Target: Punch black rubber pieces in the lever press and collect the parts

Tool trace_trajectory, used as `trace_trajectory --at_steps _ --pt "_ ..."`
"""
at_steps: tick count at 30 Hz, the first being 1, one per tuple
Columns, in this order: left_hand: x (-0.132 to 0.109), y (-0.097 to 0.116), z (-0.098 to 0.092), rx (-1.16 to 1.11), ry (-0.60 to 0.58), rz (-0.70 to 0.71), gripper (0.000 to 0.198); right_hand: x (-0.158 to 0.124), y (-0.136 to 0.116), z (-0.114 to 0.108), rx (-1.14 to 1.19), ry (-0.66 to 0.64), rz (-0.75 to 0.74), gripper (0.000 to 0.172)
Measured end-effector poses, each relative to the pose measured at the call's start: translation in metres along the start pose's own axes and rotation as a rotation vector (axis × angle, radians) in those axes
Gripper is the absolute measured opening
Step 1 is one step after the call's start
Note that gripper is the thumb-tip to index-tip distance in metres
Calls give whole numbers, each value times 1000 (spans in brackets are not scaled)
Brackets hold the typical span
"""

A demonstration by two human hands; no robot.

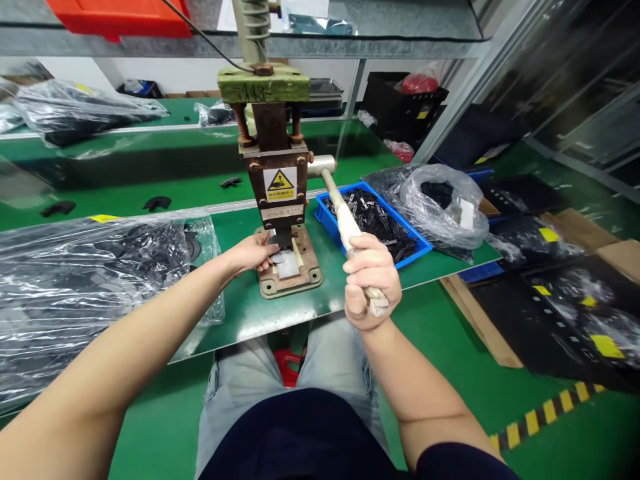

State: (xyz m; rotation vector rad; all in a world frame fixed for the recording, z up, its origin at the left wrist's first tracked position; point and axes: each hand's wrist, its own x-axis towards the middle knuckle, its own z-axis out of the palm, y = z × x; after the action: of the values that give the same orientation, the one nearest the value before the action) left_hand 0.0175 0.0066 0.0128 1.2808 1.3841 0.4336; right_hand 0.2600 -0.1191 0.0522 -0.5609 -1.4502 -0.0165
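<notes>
At the middle of the green bench stands a manual lever press (280, 167) with a brown metal body and a yellow warning label. My right hand (371, 277) is wrapped round the press lever (341, 210), whose grip is covered in pale wrapping. The lever slopes from the press down toward me. My left hand (253, 253) is at the press base (293, 283), its fingertips pinched on a small dark part (274, 257) beside the lowered ram. Most of that part is hidden by the fingers and ram. A shiny metal plate (288, 265) lies on the base in front.
Right of the press is a blue tray (407, 230) of small black parts. Plastic bags (443, 203) lie beyond it. A clear bag (100, 273) of black curved parts covers the left bench. Loose curved black pieces (157, 203) lie behind. A metal shelf (380, 48) crosses above.
</notes>
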Motion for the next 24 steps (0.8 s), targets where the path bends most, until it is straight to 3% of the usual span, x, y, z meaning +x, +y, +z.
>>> trace_trajectory --at_steps 6,10,12,14,17,19,21,24 --pt "1 6 4 25 3 15 21 1 1 1 -30 12 -1 10" --pt "-10 6 3 33 -24 118 19 3 0 -2 -50 -4 -12 11" --pt "-18 5 -13 40 -106 220 22 4 0 -4 -59 -22 -17 10" --pt "-28 1 -43 103 -123 318 30 4 1 -5 -59 -29 -25 10" --pt "-47 -16 -100 394 90 368 39 4 3 -3 -46 -7 -21 9" --pt "-63 -32 -131 673 173 279 37 3 3 0 -34 19 -8 9" --pt "-79 -49 -146 890 162 157 32 3 4 2 -21 37 -3 10" --pt "-102 -71 -143 1113 139 90 38 3 4 3 -13 41 -13 10"
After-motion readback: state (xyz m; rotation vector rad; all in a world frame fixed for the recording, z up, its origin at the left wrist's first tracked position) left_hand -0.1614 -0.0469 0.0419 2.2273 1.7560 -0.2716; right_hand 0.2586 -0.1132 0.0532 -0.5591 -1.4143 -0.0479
